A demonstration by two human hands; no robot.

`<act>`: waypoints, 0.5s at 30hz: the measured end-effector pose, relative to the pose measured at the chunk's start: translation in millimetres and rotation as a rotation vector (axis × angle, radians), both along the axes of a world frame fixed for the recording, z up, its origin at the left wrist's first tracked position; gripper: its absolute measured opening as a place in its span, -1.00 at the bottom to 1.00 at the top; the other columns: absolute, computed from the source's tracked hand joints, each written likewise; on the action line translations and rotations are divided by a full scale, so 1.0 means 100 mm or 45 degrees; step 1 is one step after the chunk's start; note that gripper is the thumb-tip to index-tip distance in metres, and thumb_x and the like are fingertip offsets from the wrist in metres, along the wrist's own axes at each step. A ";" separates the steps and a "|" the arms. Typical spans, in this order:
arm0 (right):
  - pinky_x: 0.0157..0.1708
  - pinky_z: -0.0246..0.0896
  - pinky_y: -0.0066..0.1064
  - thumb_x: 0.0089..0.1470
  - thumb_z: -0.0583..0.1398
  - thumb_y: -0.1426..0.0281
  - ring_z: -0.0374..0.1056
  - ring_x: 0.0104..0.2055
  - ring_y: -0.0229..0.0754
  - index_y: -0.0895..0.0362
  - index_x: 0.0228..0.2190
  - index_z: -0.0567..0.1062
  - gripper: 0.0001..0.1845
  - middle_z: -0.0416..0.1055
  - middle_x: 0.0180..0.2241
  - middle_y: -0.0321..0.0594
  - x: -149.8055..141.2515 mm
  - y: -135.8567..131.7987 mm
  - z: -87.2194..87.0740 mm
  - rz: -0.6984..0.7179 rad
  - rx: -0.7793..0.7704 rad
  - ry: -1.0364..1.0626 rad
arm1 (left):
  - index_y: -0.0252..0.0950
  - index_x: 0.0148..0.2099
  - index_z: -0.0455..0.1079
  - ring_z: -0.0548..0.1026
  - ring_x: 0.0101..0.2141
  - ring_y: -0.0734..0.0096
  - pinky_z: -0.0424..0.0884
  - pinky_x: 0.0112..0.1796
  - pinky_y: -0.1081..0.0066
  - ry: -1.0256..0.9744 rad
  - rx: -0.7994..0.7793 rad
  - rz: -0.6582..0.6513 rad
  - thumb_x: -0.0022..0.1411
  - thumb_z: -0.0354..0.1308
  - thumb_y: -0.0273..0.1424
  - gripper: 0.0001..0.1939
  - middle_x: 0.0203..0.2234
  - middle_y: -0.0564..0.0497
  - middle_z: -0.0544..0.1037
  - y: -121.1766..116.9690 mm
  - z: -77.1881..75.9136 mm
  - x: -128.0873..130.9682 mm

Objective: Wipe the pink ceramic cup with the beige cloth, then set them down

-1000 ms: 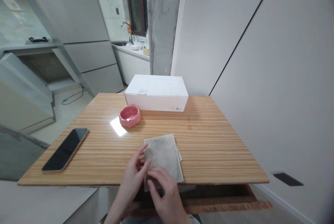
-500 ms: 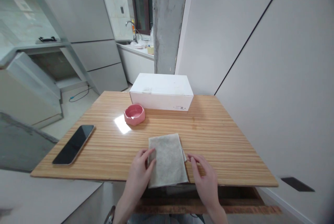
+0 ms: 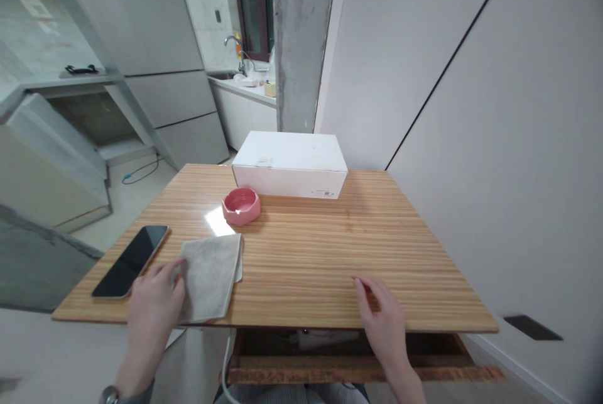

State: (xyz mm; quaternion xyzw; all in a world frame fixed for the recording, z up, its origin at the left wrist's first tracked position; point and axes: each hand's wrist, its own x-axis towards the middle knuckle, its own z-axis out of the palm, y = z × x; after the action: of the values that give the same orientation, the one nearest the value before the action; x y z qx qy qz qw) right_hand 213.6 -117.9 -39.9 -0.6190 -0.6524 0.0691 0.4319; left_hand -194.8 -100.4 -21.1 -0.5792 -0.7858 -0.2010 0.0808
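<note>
A folded grey-beige cloth (image 3: 211, 278) lies at the front left of the wooden table. My left hand (image 3: 157, 294) grips it at its left edge, thumb and fingers closed there; part of that edge is hidden. A thin second layer shows along the cloth's right side. Just left of the hand lies a black phone (image 3: 132, 262), close to the knuckles. My right hand (image 3: 382, 313) is over the front of the table, well to the right of the cloth. Its fingers are drawn together with the thumb, and I see nothing between them.
Behind the cloth stands a pink bowl (image 3: 241, 206), with a white box (image 3: 289, 165) at the table's back. Below the front edge of the table (image 3: 306, 266) is an open drawer (image 3: 358, 366). A white cable (image 3: 226, 360) hangs left of it. A wall rises on the right.
The cloth has slid left from the table's front middle toward the phone, held by my left hand. My right hand has come away from its right edge and now stands apart.
</note>
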 end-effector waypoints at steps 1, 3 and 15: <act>-0.19 0.28 -0.38 0.20 0.09 0.28 0.40 -0.25 -0.20 0.09 -0.30 0.47 -0.81 0.48 -0.31 -0.22 -0.02 0.00 -0.01 0.011 -0.013 -0.025 | -0.34 -0.05 0.46 0.42 -0.11 0.01 0.29 -0.08 0.06 0.088 0.057 0.034 0.22 -0.05 -0.34 -0.64 -0.11 -0.24 0.47 -0.01 0.02 0.07; -0.26 0.26 -0.40 0.21 0.08 0.28 0.38 -0.31 -0.22 0.09 -0.33 0.45 -0.80 0.46 -0.36 -0.23 -0.07 0.01 -0.02 0.038 -0.056 -0.085 | -0.35 -0.04 0.44 0.35 -0.03 -0.06 0.24 -0.02 0.00 0.141 0.198 0.062 0.24 -0.03 -0.27 -0.63 -0.01 -0.29 0.39 -0.03 0.06 0.31; -0.40 0.00 -0.40 0.24 0.01 0.35 0.26 -0.44 -0.22 0.09 -0.53 0.29 -0.70 0.34 -0.53 -0.29 -0.47 0.12 -0.03 0.113 -0.179 -0.475 | -0.25 -0.43 0.32 0.48 -0.43 0.36 0.20 -0.40 0.41 -0.098 -0.185 -0.566 0.33 -0.11 -0.30 -0.68 -0.50 0.01 0.52 0.05 -0.13 1.56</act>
State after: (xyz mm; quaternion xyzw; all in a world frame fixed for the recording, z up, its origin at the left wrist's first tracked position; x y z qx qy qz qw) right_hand 166.7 -105.5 -43.2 -0.6202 -0.7413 0.0178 0.2559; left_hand -38.6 -95.6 -34.2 -0.7343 -0.6538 -0.1785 -0.0374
